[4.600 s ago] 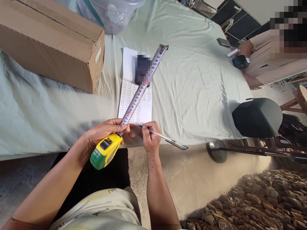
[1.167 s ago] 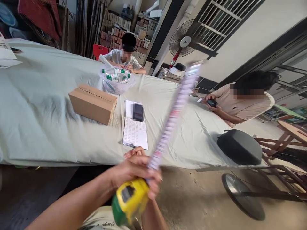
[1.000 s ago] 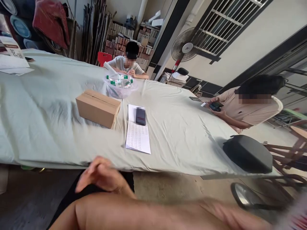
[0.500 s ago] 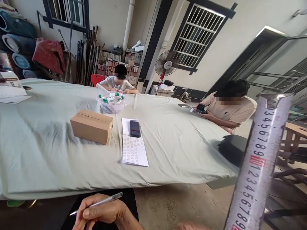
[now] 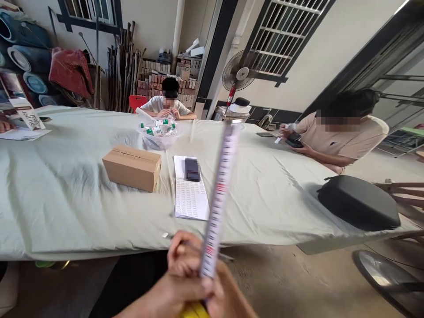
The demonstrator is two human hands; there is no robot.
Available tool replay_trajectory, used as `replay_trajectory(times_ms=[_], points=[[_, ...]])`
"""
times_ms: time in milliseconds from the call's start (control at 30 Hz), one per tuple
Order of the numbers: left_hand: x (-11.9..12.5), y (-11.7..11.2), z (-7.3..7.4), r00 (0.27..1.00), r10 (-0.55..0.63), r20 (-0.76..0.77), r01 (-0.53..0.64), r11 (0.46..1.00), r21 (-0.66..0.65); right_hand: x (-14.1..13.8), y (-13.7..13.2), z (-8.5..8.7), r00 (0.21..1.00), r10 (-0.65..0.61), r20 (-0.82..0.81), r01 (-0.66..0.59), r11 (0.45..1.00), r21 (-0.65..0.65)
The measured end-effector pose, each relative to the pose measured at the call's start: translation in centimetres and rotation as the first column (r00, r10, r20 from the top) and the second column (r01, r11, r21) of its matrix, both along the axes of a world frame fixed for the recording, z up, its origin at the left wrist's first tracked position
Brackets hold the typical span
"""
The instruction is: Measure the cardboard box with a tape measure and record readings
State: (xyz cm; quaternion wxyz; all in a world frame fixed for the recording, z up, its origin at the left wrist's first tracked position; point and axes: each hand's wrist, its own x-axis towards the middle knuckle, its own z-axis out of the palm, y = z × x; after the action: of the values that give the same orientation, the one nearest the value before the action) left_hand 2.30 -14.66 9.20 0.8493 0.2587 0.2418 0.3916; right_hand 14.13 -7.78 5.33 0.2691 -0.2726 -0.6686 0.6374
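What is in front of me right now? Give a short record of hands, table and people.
Left hand: closed on a yellow tape measure, blade raised and tilted to the right.
Right hand: just behind the left, holding a pen, blurred.
Table: cloth-covered; cardboard box, printed sheet, clear bowl of bottles, dark case.
People: far person and right-side person seated; the latter holds a phone.
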Motion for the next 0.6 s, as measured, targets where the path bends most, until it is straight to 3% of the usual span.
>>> replay_trajectory(times_ms=[67,100,167,200,267,300,367,600], points=[[-3.1,0.3,-1.7,0.992,0.122,0.032,-0.121,0.992,-0.020,3.7,3.5,-0.1,0.984,-0.175,0.019,0.173,0.983,0.054],[-4.7,0.3,-2.7,0.979,0.204,0.003,-0.204,0.978,-0.039,5.7,5.3,0.1,0.952,-0.285,0.110,0.265,0.950,0.165],[-7.6,0.0,-4.9,0.956,0.263,-0.133,-0.277,0.956,-0.098,9.4,8.8,0.4,0.808,-0.488,0.331,0.344,0.846,0.406],[-8.7,-0.3,-5.8,0.944,0.274,-0.183,-0.298,0.947,-0.119,10.8,10.4,0.5,0.687,-0.558,0.465,0.280,0.794,0.540],[-10.5,-0.8,-7.3,0.923,0.314,-0.225,-0.353,0.921,-0.164,12.6,13.4,0.4,0.338,-0.653,0.678,-0.021,0.715,0.699],[-11.0,-1.1,-7.8,0.912,0.339,-0.232,-0.382,0.907,-0.176,13.0,14.7,0.3,0.282,-0.662,0.695,-0.063,0.710,0.702],[-11.4,-1.4,-8.1,0.887,0.392,-0.243,-0.438,0.881,-0.178,13.2,16.7,-0.2,0.232,-0.667,0.708,-0.111,0.705,0.701],[-10.9,-1.3,-8.3,0.861,0.435,-0.263,-0.484,0.860,-0.164,12.0,19.9,-1.9,0.213,-0.658,0.722,-0.130,0.713,0.689]])
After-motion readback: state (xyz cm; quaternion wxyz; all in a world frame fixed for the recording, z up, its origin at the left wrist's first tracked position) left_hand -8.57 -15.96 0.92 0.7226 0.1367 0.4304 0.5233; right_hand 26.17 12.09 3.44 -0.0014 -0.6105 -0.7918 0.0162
